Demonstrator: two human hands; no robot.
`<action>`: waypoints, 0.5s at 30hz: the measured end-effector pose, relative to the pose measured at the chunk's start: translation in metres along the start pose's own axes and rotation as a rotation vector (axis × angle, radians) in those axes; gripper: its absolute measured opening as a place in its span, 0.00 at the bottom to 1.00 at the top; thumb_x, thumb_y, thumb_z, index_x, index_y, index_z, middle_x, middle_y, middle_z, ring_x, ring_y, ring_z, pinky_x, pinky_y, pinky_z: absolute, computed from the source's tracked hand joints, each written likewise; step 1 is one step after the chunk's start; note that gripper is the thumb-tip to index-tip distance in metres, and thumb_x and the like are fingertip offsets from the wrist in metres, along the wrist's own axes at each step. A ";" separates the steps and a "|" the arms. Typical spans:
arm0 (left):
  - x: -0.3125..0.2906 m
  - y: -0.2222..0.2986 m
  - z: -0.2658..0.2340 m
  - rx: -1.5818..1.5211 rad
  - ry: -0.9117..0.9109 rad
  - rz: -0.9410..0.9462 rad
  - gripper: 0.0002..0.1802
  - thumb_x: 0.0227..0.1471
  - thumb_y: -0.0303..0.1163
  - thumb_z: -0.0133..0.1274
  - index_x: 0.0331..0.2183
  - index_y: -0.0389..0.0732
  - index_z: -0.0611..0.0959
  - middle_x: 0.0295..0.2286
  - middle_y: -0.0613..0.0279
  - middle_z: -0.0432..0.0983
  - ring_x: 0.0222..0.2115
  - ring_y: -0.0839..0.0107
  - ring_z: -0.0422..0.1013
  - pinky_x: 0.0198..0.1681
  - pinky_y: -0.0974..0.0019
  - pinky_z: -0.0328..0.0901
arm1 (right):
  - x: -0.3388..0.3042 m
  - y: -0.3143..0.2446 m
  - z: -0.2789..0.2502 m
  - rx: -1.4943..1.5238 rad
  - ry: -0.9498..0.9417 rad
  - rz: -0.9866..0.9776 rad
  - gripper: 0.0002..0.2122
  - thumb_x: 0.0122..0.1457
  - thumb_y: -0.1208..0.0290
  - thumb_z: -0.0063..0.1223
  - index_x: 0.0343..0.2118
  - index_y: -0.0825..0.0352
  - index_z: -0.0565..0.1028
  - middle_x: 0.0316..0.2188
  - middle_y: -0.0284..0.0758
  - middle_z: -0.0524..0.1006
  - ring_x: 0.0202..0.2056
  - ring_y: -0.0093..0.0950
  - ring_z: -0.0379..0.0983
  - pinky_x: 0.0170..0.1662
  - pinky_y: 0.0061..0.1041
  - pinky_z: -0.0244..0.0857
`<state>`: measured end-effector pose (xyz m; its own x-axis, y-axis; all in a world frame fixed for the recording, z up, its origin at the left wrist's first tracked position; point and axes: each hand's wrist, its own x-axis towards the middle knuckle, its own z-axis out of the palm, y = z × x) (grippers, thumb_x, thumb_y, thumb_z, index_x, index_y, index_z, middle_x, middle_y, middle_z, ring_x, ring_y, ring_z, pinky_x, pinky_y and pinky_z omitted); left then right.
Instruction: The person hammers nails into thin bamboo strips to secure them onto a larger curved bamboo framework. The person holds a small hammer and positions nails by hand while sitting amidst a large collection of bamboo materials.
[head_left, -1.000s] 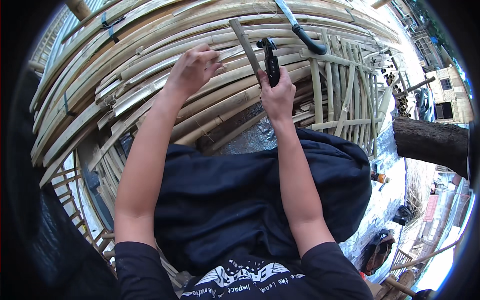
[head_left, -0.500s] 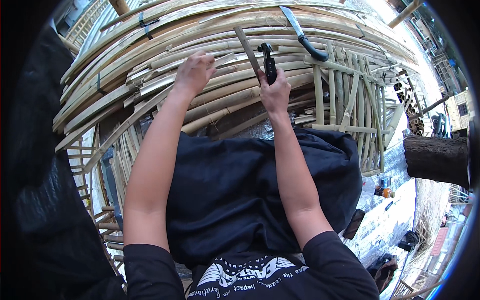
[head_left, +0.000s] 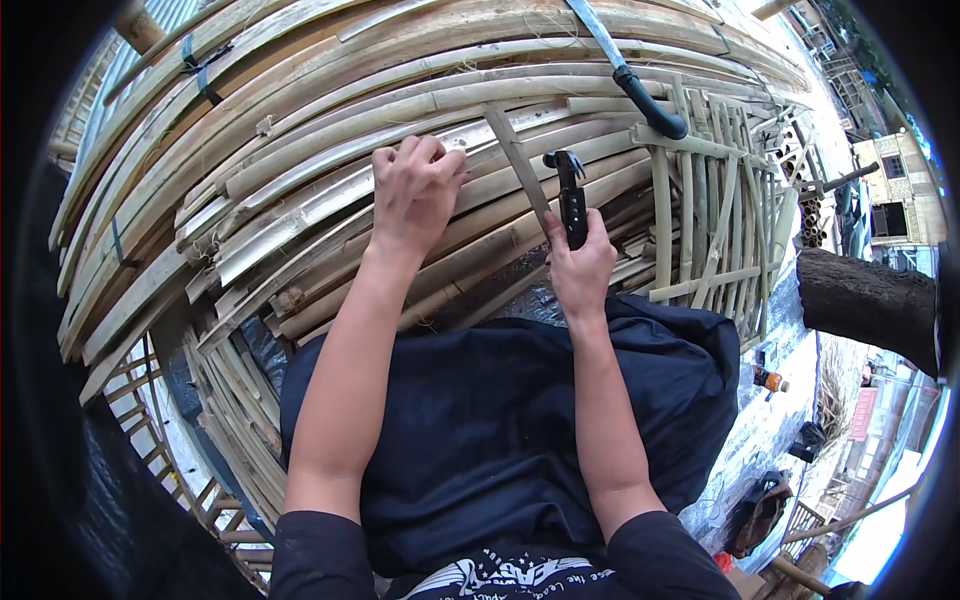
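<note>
In my right hand [head_left: 582,265] is a small hammer [head_left: 572,195] with a black handle dotted with holes, its dark head pointing away from me. The same hand grips a flat bamboo strip [head_left: 518,155] between thumb and fingers, left of the hammer and slanting up-left. My left hand [head_left: 412,195] is held over the bamboo slats [head_left: 310,215], its fingers curled and pinched together. Whatever those fingers hold, if anything, is too small or hidden to make out. A dark cloth [head_left: 500,420] covers my lap.
A large knife with a dark curved handle [head_left: 648,105] lies across the bamboo pile beyond my right hand. To the right stands a bamboo lattice frame [head_left: 715,200]. Farther right are a thick dark log [head_left: 865,300] and a small orange bottle [head_left: 770,380].
The whole view has shifted. My hands have come closer together, the left one lower and more curled. The hammer and bamboo strip are still in my right hand, with the hammer head turned slightly.
</note>
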<state>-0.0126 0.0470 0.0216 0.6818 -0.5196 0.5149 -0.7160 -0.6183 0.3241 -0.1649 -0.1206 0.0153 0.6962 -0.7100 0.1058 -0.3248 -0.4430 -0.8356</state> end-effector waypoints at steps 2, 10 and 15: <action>0.002 -0.006 0.006 -0.012 0.022 0.020 0.12 0.47 0.34 0.68 0.37 0.49 0.88 0.34 0.68 0.80 0.40 0.65 0.74 0.48 0.55 0.61 | 0.002 0.014 0.001 0.008 -0.003 0.009 0.19 0.61 0.56 0.66 0.33 0.70 0.74 0.16 0.34 0.73 0.19 0.23 0.69 0.26 0.29 0.65; -0.005 -0.007 0.019 -0.065 0.091 -0.026 0.13 0.49 0.35 0.67 0.39 0.48 0.89 0.36 0.67 0.80 0.44 0.64 0.72 0.52 0.53 0.60 | 0.016 0.023 0.009 0.046 -0.083 0.028 0.19 0.63 0.55 0.64 0.31 0.68 0.73 0.16 0.31 0.74 0.17 0.21 0.72 0.23 0.26 0.65; -0.004 -0.007 0.025 -0.044 0.113 -0.007 0.12 0.50 0.37 0.67 0.39 0.49 0.89 0.36 0.68 0.78 0.44 0.64 0.72 0.52 0.53 0.60 | 0.016 0.024 0.011 0.073 -0.075 0.007 0.19 0.63 0.56 0.65 0.31 0.68 0.73 0.16 0.30 0.73 0.17 0.20 0.72 0.22 0.25 0.65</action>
<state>-0.0062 0.0387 -0.0026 0.6675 -0.4435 0.5981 -0.7186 -0.5943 0.3612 -0.1542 -0.1370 -0.0093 0.7407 -0.6691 0.0615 -0.2843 -0.3951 -0.8735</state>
